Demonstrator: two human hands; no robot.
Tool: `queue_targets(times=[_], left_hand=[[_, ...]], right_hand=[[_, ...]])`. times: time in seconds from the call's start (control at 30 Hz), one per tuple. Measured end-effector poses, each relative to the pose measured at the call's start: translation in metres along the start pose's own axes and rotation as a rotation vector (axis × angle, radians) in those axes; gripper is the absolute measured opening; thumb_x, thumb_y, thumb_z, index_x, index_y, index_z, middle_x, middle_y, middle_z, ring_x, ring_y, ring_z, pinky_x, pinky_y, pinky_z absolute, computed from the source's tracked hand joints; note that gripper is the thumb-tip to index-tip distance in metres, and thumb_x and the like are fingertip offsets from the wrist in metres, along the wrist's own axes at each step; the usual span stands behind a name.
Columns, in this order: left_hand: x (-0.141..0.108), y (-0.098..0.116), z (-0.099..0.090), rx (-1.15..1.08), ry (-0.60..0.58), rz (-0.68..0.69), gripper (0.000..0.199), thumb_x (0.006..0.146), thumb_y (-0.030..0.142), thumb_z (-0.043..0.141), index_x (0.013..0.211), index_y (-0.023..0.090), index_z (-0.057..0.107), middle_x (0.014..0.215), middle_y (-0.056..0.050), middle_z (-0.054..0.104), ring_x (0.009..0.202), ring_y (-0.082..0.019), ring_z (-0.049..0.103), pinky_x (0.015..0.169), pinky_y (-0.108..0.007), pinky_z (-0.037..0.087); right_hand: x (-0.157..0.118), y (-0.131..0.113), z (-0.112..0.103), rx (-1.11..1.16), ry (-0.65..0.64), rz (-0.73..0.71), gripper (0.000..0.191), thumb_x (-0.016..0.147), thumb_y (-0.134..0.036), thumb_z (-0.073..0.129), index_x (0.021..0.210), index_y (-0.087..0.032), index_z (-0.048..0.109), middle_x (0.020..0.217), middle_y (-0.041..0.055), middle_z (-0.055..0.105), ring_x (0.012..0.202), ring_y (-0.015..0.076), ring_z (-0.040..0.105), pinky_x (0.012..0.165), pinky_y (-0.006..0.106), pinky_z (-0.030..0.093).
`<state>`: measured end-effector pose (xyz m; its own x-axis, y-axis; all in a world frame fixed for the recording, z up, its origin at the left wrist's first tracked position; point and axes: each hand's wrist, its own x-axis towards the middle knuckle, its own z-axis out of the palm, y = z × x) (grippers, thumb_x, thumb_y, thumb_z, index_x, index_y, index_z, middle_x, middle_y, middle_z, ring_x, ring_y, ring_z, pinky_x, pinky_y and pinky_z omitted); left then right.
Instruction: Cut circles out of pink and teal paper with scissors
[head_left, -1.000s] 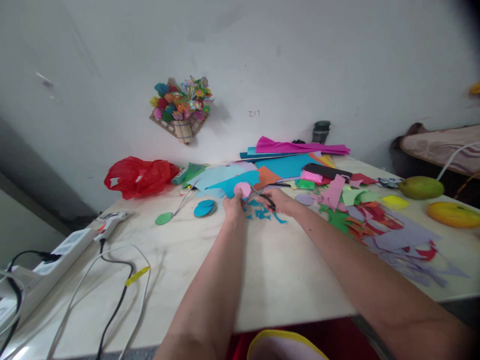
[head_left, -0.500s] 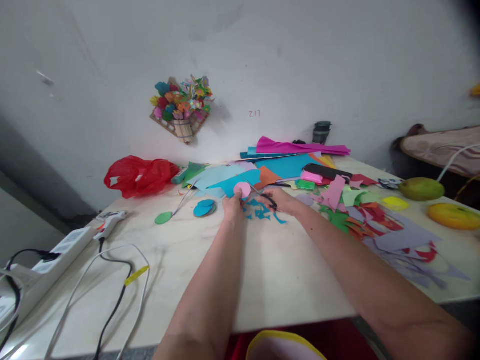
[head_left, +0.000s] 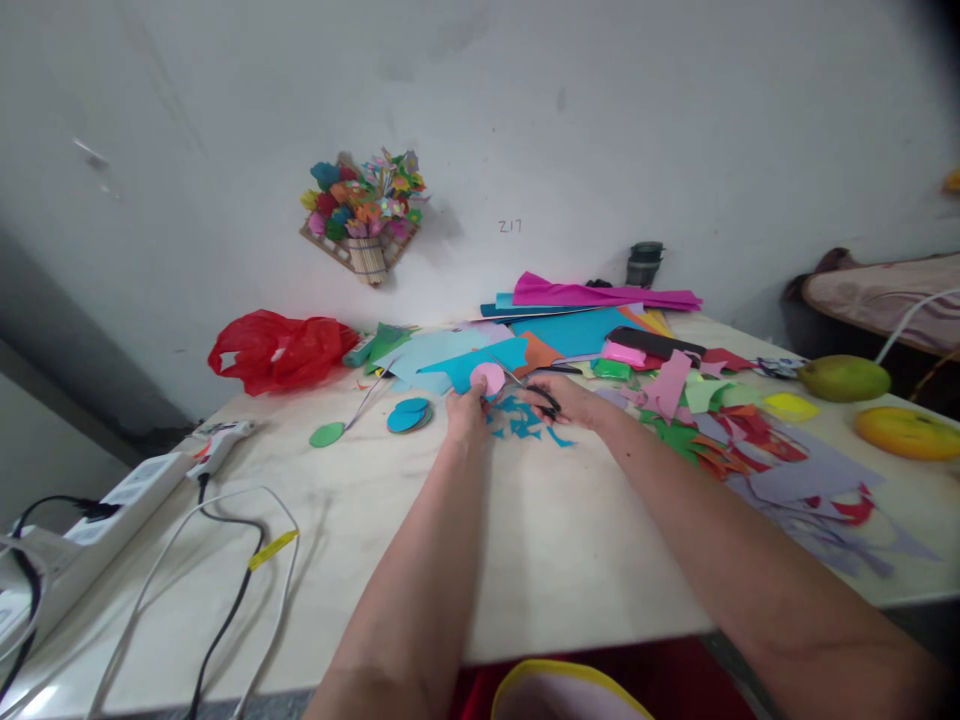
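My left hand point(head_left: 468, 408) pinches a pink paper circle point(head_left: 489, 378) against a blue sheet of paper point(head_left: 461, 364). Black-handled scissors point(head_left: 546, 402) are in my right hand point(head_left: 561, 398), their blades apart and beside the right edge of the circle. Small blue paper scraps point(head_left: 519, 420) lie on the table just beneath both hands. To the left rests a small stack of blue circles point(head_left: 409, 414), and farther left a green circle point(head_left: 328, 435) lies flat.
A red plastic bag point(head_left: 281, 350) sits at the back left. Coloured paper scraps point(head_left: 795, 470), a black phone point(head_left: 654, 344) and two mangoes point(head_left: 844, 379) spread over the right side. A power strip point(head_left: 127, 500) and cables point(head_left: 255, 560) run along the left. Paper sheets point(head_left: 577, 325) lie at the back.
The pink circle and blue sheet have shifted slightly right in my left hand. The scissors have moved a little to the right with my right hand.
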<state>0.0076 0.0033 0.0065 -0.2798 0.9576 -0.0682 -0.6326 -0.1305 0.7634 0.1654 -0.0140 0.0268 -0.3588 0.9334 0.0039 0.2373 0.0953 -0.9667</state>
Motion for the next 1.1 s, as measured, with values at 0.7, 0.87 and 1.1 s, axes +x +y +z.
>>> queue_targets(times=[0.7, 0.87, 1.1], left_hand=[[-0.004, 0.0, 0.0, 0.035, -0.101, -0.069, 0.024, 0.065, 0.009, 0.079, 0.079, 0.015, 0.061, 0.075, -0.002, 0.068, 0.067, -0.015, 0.067, 0.069, -0.029, 0.059], [-0.002, 0.0, -0.002, 0.042, -0.114, -0.077, 0.024, 0.066, 0.009, 0.078, 0.083, 0.015, 0.062, 0.075, -0.002, 0.069, 0.072, -0.017, 0.069, 0.072, -0.032, 0.059], [-0.001, 0.0, -0.001, 0.035, -0.109, -0.083, 0.029, 0.067, 0.008, 0.077, 0.091, 0.015, 0.062, 0.077, -0.002, 0.07, 0.073, -0.017, 0.07, 0.072, -0.03, 0.06]], right_hand=[[0.002, 0.004, -0.003, -0.02, -0.001, -0.015, 0.025, 0.081, -0.033, 0.069, 0.069, -0.015, 0.054, 0.049, -0.0019, 0.054, 0.034, 0.0061, 0.044, 0.028, 0.017, 0.023], [-0.002, -0.004, -0.001, 0.012, 0.028, 0.019, 0.023, 0.079, -0.029, 0.069, 0.068, -0.016, 0.053, 0.047, -0.0027, 0.052, 0.033, 0.0059, 0.042, 0.027, 0.017, 0.02], [-0.006, -0.013, 0.003, 0.082, 0.04, 0.031, 0.024, 0.074, -0.026, 0.069, 0.062, -0.017, 0.05, 0.043, -0.0038, 0.047, 0.033, 0.0067, 0.039, 0.028, 0.018, 0.024]])
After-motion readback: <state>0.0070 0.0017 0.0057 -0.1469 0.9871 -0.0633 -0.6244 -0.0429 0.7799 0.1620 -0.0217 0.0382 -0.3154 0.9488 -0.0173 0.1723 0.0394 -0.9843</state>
